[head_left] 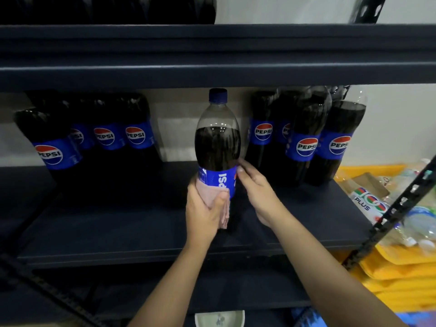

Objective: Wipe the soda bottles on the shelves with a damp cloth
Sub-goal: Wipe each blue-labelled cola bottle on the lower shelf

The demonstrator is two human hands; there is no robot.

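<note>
the bottle (pixel 217 147) being wiped stands upright in the middle of the frame, cap up near the underside of the upper shelf (pixel 212 72), its long axis running top to bottom of the picture, and both hands sit low on it, around the blue label (pixel 218 182) and below. the left hand (pixel 203 208) is curled round the bottle's lower left side with the pink cloth (pixel 224 208) trapped between palm and plastic, thumb pressing the folded edge against the front; this is the hand already in contact through the cloth, so any wiping stroke would most likely come from it, travelling up along the bottle's length toward the bare shoulder and cap, which lie above both hands. the right hand (pixel 257 187) comes in from the lower right, its fingertips (pixel 240 168) touching the right edge of the label, fingers bent lightly against the bottle, apparently steadying it; whether it truly grips or only rests there is hard to tell. the bottle's base is hidden behind the left hand, so i cannot tell if it rests on the middle shelf (pixel 141 232) or is lifted just off it. a group of bottles (pixel 94 138) stands at the left of the frame and another group (pixel 306 138) at the right, both set further back and apart from the held one. yellow bags (pixel 401 267) lie at the lower right, beyond the rack's post (pixel 389 213).
</note>
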